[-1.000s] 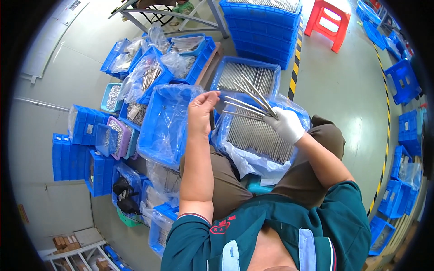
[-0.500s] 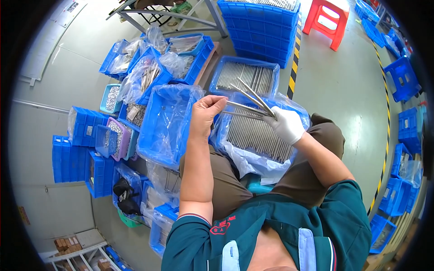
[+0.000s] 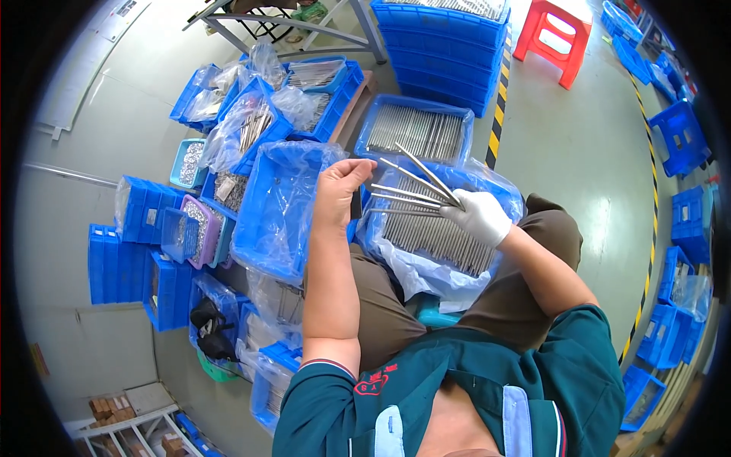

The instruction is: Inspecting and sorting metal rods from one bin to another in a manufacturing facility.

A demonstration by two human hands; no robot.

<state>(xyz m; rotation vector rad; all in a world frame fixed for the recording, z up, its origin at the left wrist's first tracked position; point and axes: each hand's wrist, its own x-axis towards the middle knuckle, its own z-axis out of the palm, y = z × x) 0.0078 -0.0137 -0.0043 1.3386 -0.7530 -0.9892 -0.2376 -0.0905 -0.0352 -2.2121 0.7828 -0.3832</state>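
My right hand (image 3: 478, 216), in a white glove, is closed round the ends of several slim silver metal rods (image 3: 426, 175). Their free ends fan out to the left and away from me. My bare left hand (image 3: 340, 190) is just left of the rod tips, apart from them, thumb and fingers pressed together. A small dark patch shows under its palm; what it is I cannot make out. Below both hands, a blue bin lined with clear plastic (image 3: 499, 183) holds rows of similar rods (image 3: 434, 236). White wrapping (image 3: 415, 274) lies along its near side.
Beyond it is another blue bin of rods (image 3: 365, 114). A plastic-lined blue bin (image 3: 255, 236) stands left of my left hand. Stacked blue crates (image 3: 438, 65) and a red stool (image 3: 552, 38) are farther off. Filled bins and trays (image 3: 199, 228) crowd the left side.
My left hand has drawn slightly left, off the rod tips that its fingers were touching. The rods in my right hand now spread wider.
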